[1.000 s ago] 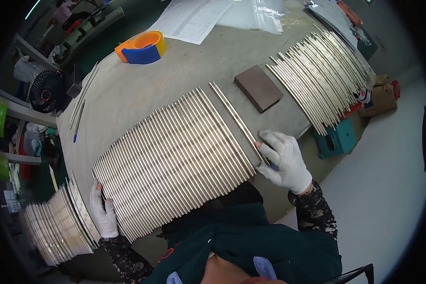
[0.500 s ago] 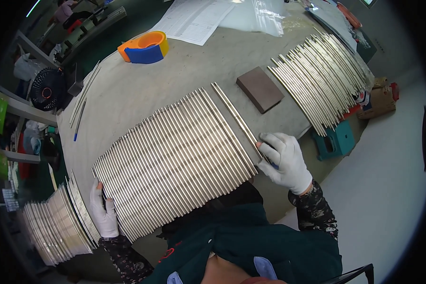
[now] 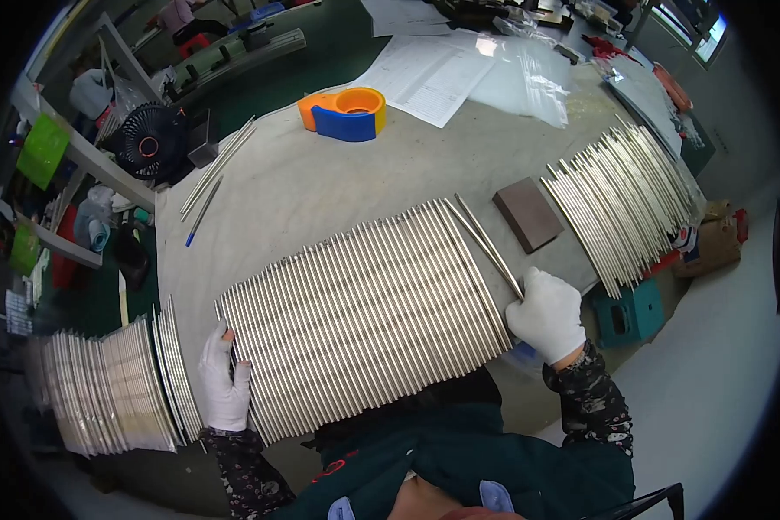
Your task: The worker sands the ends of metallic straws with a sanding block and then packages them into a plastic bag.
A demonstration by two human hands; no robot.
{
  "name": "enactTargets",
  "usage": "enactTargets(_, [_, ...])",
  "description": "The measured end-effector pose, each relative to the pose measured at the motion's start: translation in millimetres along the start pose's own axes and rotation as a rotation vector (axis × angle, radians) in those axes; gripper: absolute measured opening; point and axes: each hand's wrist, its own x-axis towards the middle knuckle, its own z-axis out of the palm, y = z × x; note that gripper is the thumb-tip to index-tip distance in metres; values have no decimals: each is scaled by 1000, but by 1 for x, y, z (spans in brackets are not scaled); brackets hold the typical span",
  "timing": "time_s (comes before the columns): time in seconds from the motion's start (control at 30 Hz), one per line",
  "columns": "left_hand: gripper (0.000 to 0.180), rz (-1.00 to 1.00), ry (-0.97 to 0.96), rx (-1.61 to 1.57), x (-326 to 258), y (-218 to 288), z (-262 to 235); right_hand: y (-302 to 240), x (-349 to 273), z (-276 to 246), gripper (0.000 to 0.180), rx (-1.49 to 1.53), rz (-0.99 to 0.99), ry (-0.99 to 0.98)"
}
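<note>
A wide row of thin shiny metal rods (image 3: 364, 316) lies side by side on the table in front of me. My left hand (image 3: 224, 381), in a white glove with bare fingertips, rests against the row's left edge, thumb and forefinger apart. At the right end, my gloved right hand (image 3: 548, 316) is closed round the near ends of a pair of metal rods (image 3: 487, 244). Their far ends splay slightly apart beside the row; the fingers' grip is partly hidden by the back of the hand. A dark brown block (image 3: 527, 215) lies just beyond.
More loose rods (image 3: 620, 208) are heaped at the right. Bundled rods (image 3: 113, 386) sit at the far left. An orange and blue tape dispenser (image 3: 345, 114), papers (image 3: 429, 78), clear plastic bags (image 3: 520, 82) and a pen (image 3: 203, 212) lie farther back. A teal stool (image 3: 628, 314) stands below the right edge.
My right hand has turned and closed more tightly over the rods' near ends, and the pair now splays and tilts toward the row. The whole view has shifted; my left hand stays at the row's edge.
</note>
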Motion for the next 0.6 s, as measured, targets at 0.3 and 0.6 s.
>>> enactTargets(0.3, [54,13,16,25,1,1,-3,-2,7,-8,11,-44,-92,-24])
enactTargets(0.6, [46,8,-14,-4,5,7,-5,-11,15,-5,16,-133,-72,-82])
